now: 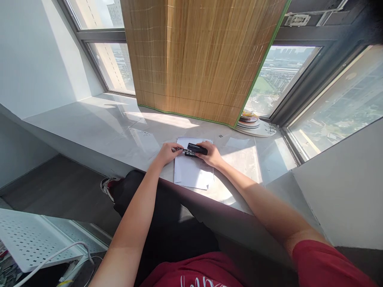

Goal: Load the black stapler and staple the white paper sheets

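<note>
A black stapler (197,149) is held over a stack of white paper (191,175), its top arm raised from its base. My right hand (212,154) wraps round its right end. From its left end sticks out a shiny metal part. There my left hand (167,153) pinches a thin dark piece (177,149) between thumb and fingers. Whether that piece is joined to the stapler I cannot tell. The paper lies flat beneath both hands, near the ledge's front edge, with some faint marks at its right side.
The pale window ledge (101,127) carries two tiny dark strips (220,136), and a stack of plates (251,122) at the back right. A bamboo blind (203,59) hangs down to the ledge. At lower left stands a white perforated panel (26,235) with a white cable (56,253).
</note>
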Tool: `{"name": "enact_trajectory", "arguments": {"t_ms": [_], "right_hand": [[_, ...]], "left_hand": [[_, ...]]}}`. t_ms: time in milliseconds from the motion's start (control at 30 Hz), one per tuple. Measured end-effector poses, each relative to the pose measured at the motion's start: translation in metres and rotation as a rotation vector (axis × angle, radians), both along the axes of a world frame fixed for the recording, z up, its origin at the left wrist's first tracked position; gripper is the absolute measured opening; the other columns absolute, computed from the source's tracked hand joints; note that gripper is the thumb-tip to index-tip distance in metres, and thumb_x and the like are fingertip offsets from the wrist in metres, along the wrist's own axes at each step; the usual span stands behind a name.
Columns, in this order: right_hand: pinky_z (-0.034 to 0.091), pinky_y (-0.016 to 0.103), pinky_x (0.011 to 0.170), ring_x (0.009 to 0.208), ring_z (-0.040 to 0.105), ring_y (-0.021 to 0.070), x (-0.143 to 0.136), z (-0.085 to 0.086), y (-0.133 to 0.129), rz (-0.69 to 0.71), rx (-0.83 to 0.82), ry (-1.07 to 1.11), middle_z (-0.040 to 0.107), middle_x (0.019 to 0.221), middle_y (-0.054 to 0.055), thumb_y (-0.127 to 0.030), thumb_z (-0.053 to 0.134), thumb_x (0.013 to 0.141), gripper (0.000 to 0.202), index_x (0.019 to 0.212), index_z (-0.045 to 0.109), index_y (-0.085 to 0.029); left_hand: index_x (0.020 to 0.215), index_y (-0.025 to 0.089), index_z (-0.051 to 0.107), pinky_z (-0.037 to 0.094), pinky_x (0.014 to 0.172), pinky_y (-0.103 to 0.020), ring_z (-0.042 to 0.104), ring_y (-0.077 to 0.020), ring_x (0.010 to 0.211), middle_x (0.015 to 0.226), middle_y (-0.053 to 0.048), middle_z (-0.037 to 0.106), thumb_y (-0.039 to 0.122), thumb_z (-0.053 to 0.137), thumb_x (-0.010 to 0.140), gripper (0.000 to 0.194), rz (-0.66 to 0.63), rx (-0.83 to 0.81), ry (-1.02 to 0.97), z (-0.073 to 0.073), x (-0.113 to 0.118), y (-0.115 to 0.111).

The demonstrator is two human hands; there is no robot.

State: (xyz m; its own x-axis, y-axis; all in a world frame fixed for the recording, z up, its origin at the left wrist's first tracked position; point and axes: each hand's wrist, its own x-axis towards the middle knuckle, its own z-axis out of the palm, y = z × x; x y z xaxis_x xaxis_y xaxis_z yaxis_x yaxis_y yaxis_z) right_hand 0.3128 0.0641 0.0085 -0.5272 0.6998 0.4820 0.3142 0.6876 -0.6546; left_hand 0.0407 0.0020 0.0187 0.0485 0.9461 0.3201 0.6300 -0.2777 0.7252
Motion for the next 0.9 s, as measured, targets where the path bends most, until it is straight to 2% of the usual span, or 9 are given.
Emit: {"name": "enact_trajectory", "arguments": {"t_ms": [100, 200, 500, 600, 733, 900], "right_hand": [[0.057, 0.051, 0.096, 0.103, 0.069, 0.0311, 0.001, -0.002, 0.002, -0.010, -0.020, 0.019, 0.079, 0.108, 0.007, -0.039, 0.080, 0.085, 0.035, 0.117, 0.080, -0.026], [0.057, 0.051, 0.100, 0.104, 0.071, 0.0302, 0.003, -0.003, 0.004, -0.041, -0.071, 0.048, 0.079, 0.112, 0.007, -0.038, 0.081, 0.082, 0.039, 0.119, 0.080, -0.025], [0.058, 0.050, 0.102, 0.106, 0.074, 0.0301, 0.005, -0.001, 0.005, -0.063, -0.152, 0.087, 0.080, 0.115, 0.008, -0.038, 0.084, 0.079, 0.040, 0.117, 0.082, -0.025], [0.058, 0.050, 0.101, 0.104, 0.074, 0.0305, 0.009, 0.002, 0.007, -0.053, -0.146, 0.074, 0.081, 0.113, 0.008, -0.039, 0.084, 0.079, 0.040, 0.116, 0.082, -0.025], [0.057, 0.054, 0.099, 0.100, 0.073, 0.0328, 0.020, 0.008, 0.012, -0.021, -0.104, 0.044, 0.081, 0.105, 0.008, -0.039, 0.085, 0.078, 0.034, 0.110, 0.083, -0.026], [0.056, 0.048, 0.092, 0.097, 0.071, 0.0304, 0.022, 0.018, 0.006, 0.074, -0.114, 0.058, 0.079, 0.100, 0.007, -0.047, 0.084, 0.079, 0.036, 0.107, 0.083, -0.025]], "left_hand": [[0.107, 0.023, 0.090, 0.062, 0.085, -0.038, 0.071, -0.0201, 0.075, 0.098, -0.006, 0.085, 0.031, 0.078, 0.089, 0.023, 0.017, 0.004, 0.010, 0.000, -0.001, -0.001], [0.112, 0.025, 0.089, 0.061, 0.088, -0.038, 0.074, -0.0225, 0.085, 0.097, -0.005, 0.085, 0.033, 0.076, 0.091, 0.026, 0.036, 0.033, 0.007, 0.000, -0.003, -0.002], [0.103, 0.026, 0.089, 0.061, 0.102, -0.041, 0.078, -0.0263, 0.108, 0.114, -0.006, 0.086, 0.024, 0.073, 0.092, 0.019, -0.030, 0.097, -0.005, 0.000, -0.003, 0.000], [0.099, 0.026, 0.089, 0.061, 0.105, -0.042, 0.080, -0.0261, 0.106, 0.111, -0.005, 0.086, 0.022, 0.074, 0.092, 0.017, -0.027, 0.111, -0.010, 0.002, -0.004, -0.002], [0.093, 0.026, 0.088, 0.062, 0.101, -0.042, 0.080, -0.0263, 0.100, 0.103, -0.004, 0.087, 0.021, 0.076, 0.090, 0.014, -0.025, 0.089, -0.015, 0.003, -0.004, -0.004], [0.099, 0.023, 0.085, 0.061, 0.097, -0.040, 0.078, -0.0235, 0.091, 0.099, -0.005, 0.085, 0.025, 0.082, 0.087, 0.013, -0.079, 0.122, -0.074, 0.007, 0.003, -0.005]]}}
